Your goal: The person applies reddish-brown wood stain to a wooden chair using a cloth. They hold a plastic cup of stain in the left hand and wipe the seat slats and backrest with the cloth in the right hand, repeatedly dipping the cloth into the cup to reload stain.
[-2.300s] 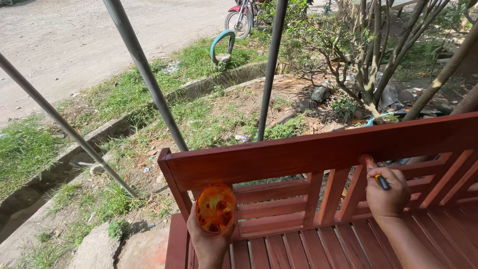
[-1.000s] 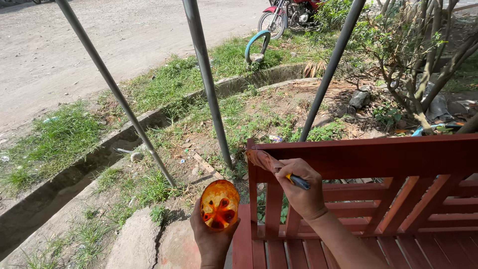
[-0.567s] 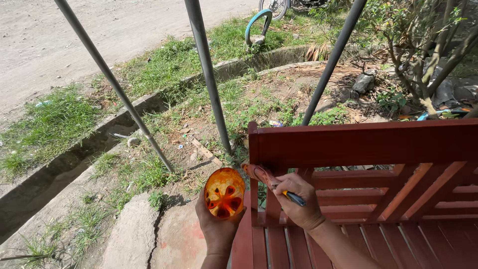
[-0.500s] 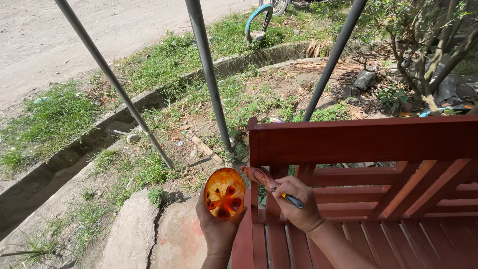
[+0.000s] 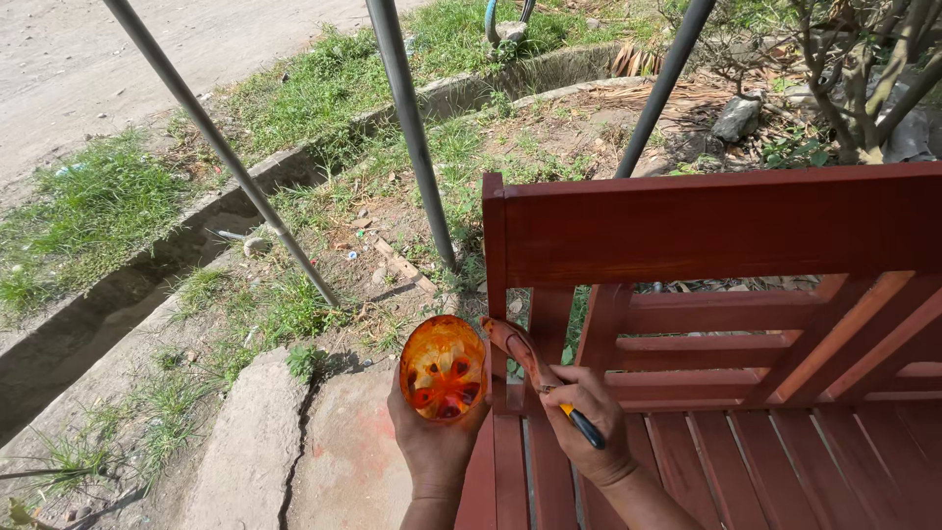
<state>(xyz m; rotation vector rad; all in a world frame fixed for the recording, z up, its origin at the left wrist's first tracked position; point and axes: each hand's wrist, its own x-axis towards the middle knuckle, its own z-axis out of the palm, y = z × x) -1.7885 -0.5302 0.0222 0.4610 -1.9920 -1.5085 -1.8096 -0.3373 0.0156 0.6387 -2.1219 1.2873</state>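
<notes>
- Far left: dirt road (image 5: pixel 118 59), grass strip, then a concrete ditch (image 5: pixel 147 285) running diagonally.
- Grey poles (image 5: pixel 407 128) stood in the ground, slanted, w/ a cracked slab (image 5: pixel 294 451) below them.
- Left hand (image 5: pixel 437 442) was wrapped from below round an orange cup (image 5: pixel 444 367), fingers closed on it; cup was tipped toward the camera, red paint inside, just beside the bench's end post.
- Right hand (image 5: pixel 587 427) was clamped on a brush (image 5: pixel 535 368); dark handle stuck out past the fingers, bristle end lay against the post, prob. touching, hard to tell.
- Red bench (image 5: pixel 726 231) filled the right side: top rail, slats of the backrest, seat boards under the wrist.
- Far right, behind the bench: a rock (image 5: pixel 736 116), shrub (image 5: pixel 863 69).
</notes>
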